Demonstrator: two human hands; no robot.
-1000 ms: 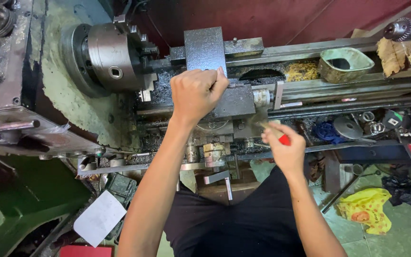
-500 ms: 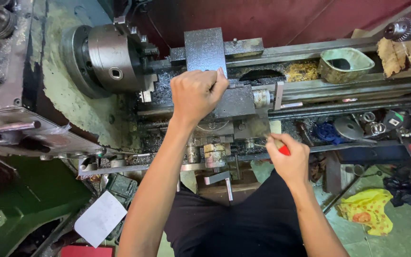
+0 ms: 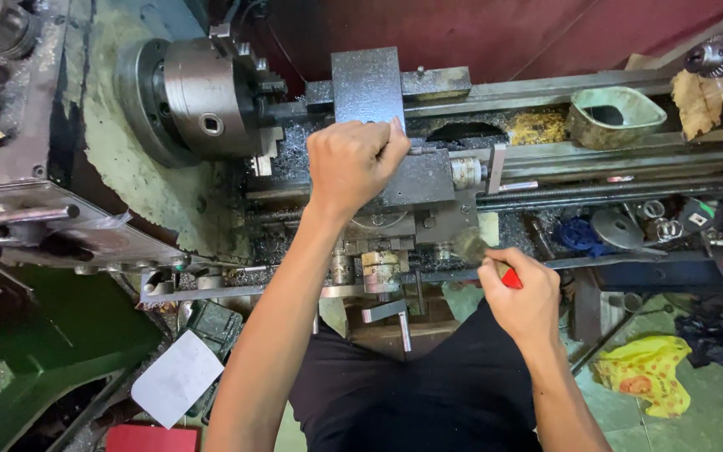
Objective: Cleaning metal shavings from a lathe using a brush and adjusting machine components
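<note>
I stand at a metal lathe [image 3: 546, 163] and look down on it. My left hand [image 3: 353, 163] is closed over a part on top of the tool post and carriage [image 3: 424, 180], just right of the round steel chuck [image 3: 202, 100]. My right hand [image 3: 525, 293] grips a red-handled brush [image 3: 483, 255], whose bristles point at the front edge of the carriage. What my left hand's fingers hold is hidden beneath them.
A grey steel block [image 3: 367, 84] stands behind the carriage. A dented green bowl [image 3: 617, 115] sits on the bed at right, near brass-coloured chips [image 3: 537, 125]. A yellow cloth [image 3: 646, 372], a white sheet [image 3: 177, 377] and a red box [image 3: 152, 437] lie on the floor.
My right hand with the brush has shifted slightly down and left along the carriage front. My left hand has stayed in place.
</note>
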